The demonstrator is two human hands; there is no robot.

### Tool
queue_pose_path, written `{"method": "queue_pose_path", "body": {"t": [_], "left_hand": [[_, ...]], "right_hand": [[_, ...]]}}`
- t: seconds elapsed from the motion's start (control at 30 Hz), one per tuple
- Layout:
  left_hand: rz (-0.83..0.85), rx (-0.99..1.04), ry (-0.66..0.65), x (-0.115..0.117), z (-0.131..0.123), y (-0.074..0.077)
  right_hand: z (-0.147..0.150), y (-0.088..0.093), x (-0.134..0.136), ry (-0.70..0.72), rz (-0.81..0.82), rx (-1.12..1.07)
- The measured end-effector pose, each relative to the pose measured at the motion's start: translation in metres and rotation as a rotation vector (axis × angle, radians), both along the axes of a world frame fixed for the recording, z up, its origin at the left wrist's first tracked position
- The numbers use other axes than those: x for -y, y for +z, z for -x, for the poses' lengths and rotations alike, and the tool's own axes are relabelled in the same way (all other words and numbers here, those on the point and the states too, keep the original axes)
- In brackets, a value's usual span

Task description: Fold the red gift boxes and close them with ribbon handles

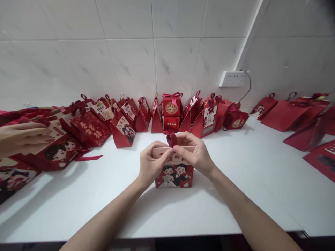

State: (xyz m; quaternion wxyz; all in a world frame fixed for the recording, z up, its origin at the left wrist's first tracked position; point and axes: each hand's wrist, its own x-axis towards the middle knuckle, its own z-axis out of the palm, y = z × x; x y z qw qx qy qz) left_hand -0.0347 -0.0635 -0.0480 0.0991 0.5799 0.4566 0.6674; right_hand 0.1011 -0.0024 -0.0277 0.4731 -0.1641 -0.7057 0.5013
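Observation:
A red and cream gift box (174, 176) with a cartoon bride and groom on its front stands upright on the white table. Both of my hands are closed on its top edge. My left hand (154, 160) pinches the upper left part, thumb in front and fingers behind. From the other side, my right hand (197, 153) grips the upper right part in the same way. Between my thumbs a dark red ribbon loop (172, 139) sticks up from the box's top. My fingertips behind the box are hidden.
Red gift boxes (123, 129) line the wall, several with ribbon loops. More boxes (288, 115) stand at the right. At the left, another person's hand (23, 137) is over a box with cartoon faces (57, 153). A socket strip (232, 79) is on the tiled wall.

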Motion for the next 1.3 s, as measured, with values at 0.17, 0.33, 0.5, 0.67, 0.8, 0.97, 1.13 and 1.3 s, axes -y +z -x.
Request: {"method": "queue_pose_path", "body": {"t": [0.17, 0.33, 0.5, 0.67, 0.8, 0.97, 1.13, 1.3], "left_hand": [[-0.315, -0.241, 0.054, -0.004, 0.009, -0.006], [-0.331, -0.411, -0.003, 0.000, 0.014, -0.001], [-0.403, -0.477, -0.025, 0.003, 0.018, 0.011], [-0.355, -0.555, -0.060, 0.002, 0.025, 0.016], [-0.272, -0.456, -0.044, 0.003, 0.021, 0.014], [-0.246, -0.294, -0.064, 0.004, 0.014, 0.009], [-0.249, -0.261, -0.097, 0.005, 0.012, 0.005], [-0.178, -0.225, -0.101, 0.006, 0.011, 0.008]], "right_hand": [[0.004, -0.007, 0.003, -0.039, -0.014, -0.052], [0.003, -0.011, 0.000, -0.029, -0.081, -0.054], [-0.003, -0.009, -0.006, 0.040, -0.170, 0.004], [-0.004, -0.008, -0.005, -0.031, -0.220, 0.019], [-0.003, -0.010, -0.004, -0.068, -0.221, 0.062], [-0.002, -0.011, -0.003, -0.043, -0.189, 0.064], [-0.003, -0.009, -0.003, -0.023, -0.221, 0.033], [-0.002, -0.006, -0.003, -0.029, -0.150, 0.067]]}}
